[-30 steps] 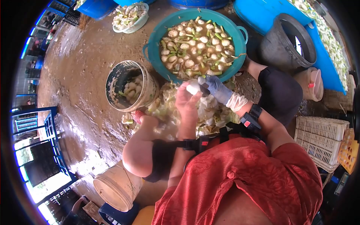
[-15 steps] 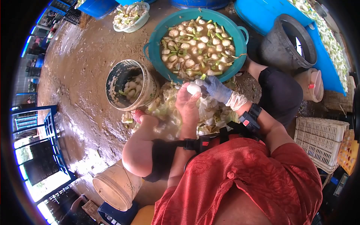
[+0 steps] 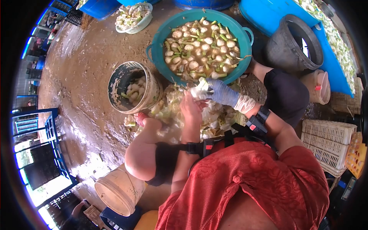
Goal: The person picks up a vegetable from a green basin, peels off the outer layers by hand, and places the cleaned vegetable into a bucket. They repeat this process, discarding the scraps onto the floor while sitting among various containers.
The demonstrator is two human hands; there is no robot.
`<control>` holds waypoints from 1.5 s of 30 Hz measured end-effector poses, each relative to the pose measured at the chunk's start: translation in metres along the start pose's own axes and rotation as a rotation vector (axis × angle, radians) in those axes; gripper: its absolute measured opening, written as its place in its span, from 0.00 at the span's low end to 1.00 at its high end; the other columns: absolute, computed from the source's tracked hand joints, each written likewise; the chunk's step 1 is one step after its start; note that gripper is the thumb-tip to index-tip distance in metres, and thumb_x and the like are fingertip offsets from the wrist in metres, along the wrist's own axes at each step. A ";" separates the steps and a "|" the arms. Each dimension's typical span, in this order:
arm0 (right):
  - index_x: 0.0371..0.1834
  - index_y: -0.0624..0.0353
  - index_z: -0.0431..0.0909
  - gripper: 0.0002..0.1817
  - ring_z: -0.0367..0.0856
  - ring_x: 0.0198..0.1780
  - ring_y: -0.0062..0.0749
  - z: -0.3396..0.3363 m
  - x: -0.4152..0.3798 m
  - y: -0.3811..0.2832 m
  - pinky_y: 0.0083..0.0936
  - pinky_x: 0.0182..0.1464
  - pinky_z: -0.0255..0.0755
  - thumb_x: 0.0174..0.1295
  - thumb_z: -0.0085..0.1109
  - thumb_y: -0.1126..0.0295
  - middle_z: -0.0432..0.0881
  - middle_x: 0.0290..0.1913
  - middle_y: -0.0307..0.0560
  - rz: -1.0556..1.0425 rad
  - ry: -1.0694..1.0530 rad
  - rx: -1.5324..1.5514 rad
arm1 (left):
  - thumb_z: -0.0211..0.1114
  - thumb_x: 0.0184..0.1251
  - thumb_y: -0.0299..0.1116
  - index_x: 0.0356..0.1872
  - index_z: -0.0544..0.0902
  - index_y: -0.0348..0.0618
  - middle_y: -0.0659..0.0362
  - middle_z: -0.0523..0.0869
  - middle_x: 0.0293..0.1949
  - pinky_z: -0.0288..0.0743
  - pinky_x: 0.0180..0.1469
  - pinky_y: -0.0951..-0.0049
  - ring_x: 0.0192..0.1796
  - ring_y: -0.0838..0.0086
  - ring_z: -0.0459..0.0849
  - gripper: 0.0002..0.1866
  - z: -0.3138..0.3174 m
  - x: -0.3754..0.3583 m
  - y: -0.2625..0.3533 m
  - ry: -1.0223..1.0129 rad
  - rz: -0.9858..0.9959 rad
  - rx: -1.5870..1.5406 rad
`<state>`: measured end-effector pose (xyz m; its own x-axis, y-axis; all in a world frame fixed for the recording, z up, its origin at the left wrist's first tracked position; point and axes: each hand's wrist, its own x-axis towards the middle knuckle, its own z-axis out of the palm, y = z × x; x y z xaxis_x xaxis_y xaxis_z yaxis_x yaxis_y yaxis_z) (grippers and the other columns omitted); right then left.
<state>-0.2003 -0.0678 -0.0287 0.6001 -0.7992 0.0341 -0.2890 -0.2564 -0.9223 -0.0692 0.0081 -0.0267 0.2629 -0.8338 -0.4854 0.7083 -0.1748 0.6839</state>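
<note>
A white garlic bulb with a short pale green stem is held between my two hands, above a heap of peelings. My right hand, in a blue-grey glove with a pale cuff, closes on the bulb from the right. My bare left hand has its fingers curled against the lower left of the bulb. Just beyond, a green tub holds many bulbs with stems in brown water. Left of my hands, a dirty bucket contains several cleaner white bulbs.
Loose peelings cover the ground between my legs. A white basin of peelings stands at the far left. To the right are a black bucket, a beige bucket and white crates. An overturned bucket lies lower left on wet, muddy floor.
The bulb has turned so its stem points up, where before it showed its round white side. My left fingers have shifted lower on it, and my right hand has moved slightly.
</note>
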 end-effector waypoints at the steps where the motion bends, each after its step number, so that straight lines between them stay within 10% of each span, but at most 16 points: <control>1: 0.41 0.63 0.76 0.14 0.80 0.38 0.31 0.006 -0.001 -0.002 0.27 0.41 0.73 0.53 0.65 0.70 0.81 0.36 0.46 0.137 0.021 0.161 | 0.50 0.69 0.47 0.47 0.71 0.33 0.50 0.80 0.31 0.75 0.24 0.74 0.24 0.66 0.81 0.22 0.005 -0.002 -0.001 0.003 0.000 -0.001; 6: 0.38 0.66 0.76 0.11 0.78 0.36 0.27 0.014 -0.003 -0.017 0.26 0.41 0.72 0.52 0.63 0.74 0.81 0.34 0.46 -0.112 0.178 0.121 | 0.54 0.66 0.50 0.41 0.74 0.33 0.51 0.79 0.28 0.72 0.19 0.75 0.20 0.72 0.78 0.24 0.006 -0.007 0.004 0.004 0.215 0.318; 12: 0.37 0.66 0.79 0.12 0.78 0.30 0.23 0.006 -0.009 -0.016 0.22 0.35 0.72 0.49 0.64 0.74 0.82 0.31 0.46 0.193 0.179 0.576 | 0.54 0.64 0.55 0.48 0.71 0.40 0.53 0.80 0.29 0.66 0.17 0.76 0.20 0.72 0.75 0.26 -0.012 0.003 0.005 -0.343 -0.046 -0.121; 18: 0.35 0.66 0.78 0.11 0.73 0.29 0.14 0.006 -0.005 -0.003 0.20 0.31 0.69 0.51 0.64 0.73 0.79 0.25 0.44 0.205 0.236 0.363 | 0.54 0.67 0.48 0.48 0.73 0.42 0.54 0.81 0.33 0.70 0.22 0.75 0.28 0.73 0.78 0.20 -0.006 0.007 -0.009 -0.106 0.198 0.187; 21: 0.27 0.65 0.76 0.10 0.73 0.23 0.29 0.004 -0.005 -0.021 0.27 0.30 0.69 0.48 0.64 0.69 0.78 0.23 0.49 0.114 0.213 0.108 | 0.60 0.64 0.30 0.35 0.79 0.36 0.55 0.82 0.35 0.76 0.37 0.76 0.36 0.73 0.80 0.07 -0.005 0.005 -0.007 -0.060 0.379 0.190; 26: 0.32 0.64 0.79 0.09 0.79 0.31 0.50 -0.002 0.001 0.024 0.35 0.37 0.73 0.49 0.60 0.70 0.80 0.29 0.56 0.112 0.185 -0.410 | 0.58 0.65 0.32 0.40 0.78 0.30 0.48 0.82 0.40 0.76 0.50 0.70 0.43 0.66 0.81 0.12 -0.003 0.002 0.008 -0.112 0.421 0.219; 28: 0.34 0.61 0.79 0.10 0.79 0.34 0.48 0.000 0.001 0.041 0.32 0.39 0.73 0.47 0.56 0.75 0.81 0.31 0.53 0.269 -0.586 -0.882 | 0.59 0.65 0.33 0.44 0.77 0.29 0.46 0.81 0.43 0.75 0.53 0.67 0.47 0.64 0.81 0.15 -0.005 0.005 0.012 -0.153 0.518 0.296; 30: 0.38 0.61 0.80 0.12 0.80 0.39 0.46 -0.007 -0.008 0.015 0.31 0.44 0.74 0.48 0.60 0.72 0.81 0.37 0.53 0.388 -0.727 -0.852 | 0.58 0.64 0.37 0.54 0.70 0.28 0.42 0.79 0.50 0.71 0.57 0.61 0.55 0.58 0.77 0.23 -0.007 0.006 0.011 -0.208 0.292 -0.188; 33: 0.40 0.60 0.80 0.17 0.81 0.41 0.46 -0.011 -0.013 -0.004 0.35 0.45 0.73 0.52 0.63 0.60 0.81 0.38 0.53 0.164 -0.037 -0.129 | 0.57 0.66 0.37 0.56 0.68 0.28 0.42 0.76 0.54 0.67 0.61 0.61 0.59 0.57 0.74 0.25 -0.009 0.007 0.007 -0.239 0.329 -0.120; 36: 0.38 0.58 0.80 0.15 0.80 0.38 0.46 -0.008 -0.002 -0.034 0.36 0.42 0.73 0.51 0.62 0.61 0.81 0.36 0.51 -0.194 0.062 -0.250 | 0.54 0.67 0.36 0.57 0.69 0.29 0.46 0.77 0.54 0.67 0.58 0.68 0.56 0.64 0.75 0.23 -0.001 0.004 0.008 -0.240 0.378 0.082; 40: 0.33 0.59 0.79 0.10 0.79 0.34 0.49 -0.004 0.006 -0.033 0.38 0.38 0.71 0.51 0.59 0.66 0.79 0.29 0.53 -0.041 -0.108 -0.519 | 0.52 0.69 0.35 0.56 0.75 0.34 0.53 0.80 0.51 0.70 0.48 0.79 0.46 0.78 0.77 0.19 -0.002 0.002 0.008 -0.208 0.435 0.582; 45: 0.27 0.59 0.79 0.10 0.79 0.32 0.50 -0.001 0.004 -0.019 0.41 0.37 0.72 0.49 0.59 0.63 0.80 0.26 0.55 0.039 -0.154 -0.513 | 0.54 0.69 0.36 0.55 0.75 0.33 0.50 0.80 0.52 0.67 0.58 0.73 0.55 0.69 0.76 0.20 -0.005 -0.002 0.007 -0.306 0.435 0.701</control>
<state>-0.1933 -0.0671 -0.0107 0.6730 -0.7342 -0.0894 -0.6175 -0.4913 -0.6143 -0.0614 0.0111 -0.0232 0.1581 -0.9874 -0.0052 -0.0055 -0.0062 1.0000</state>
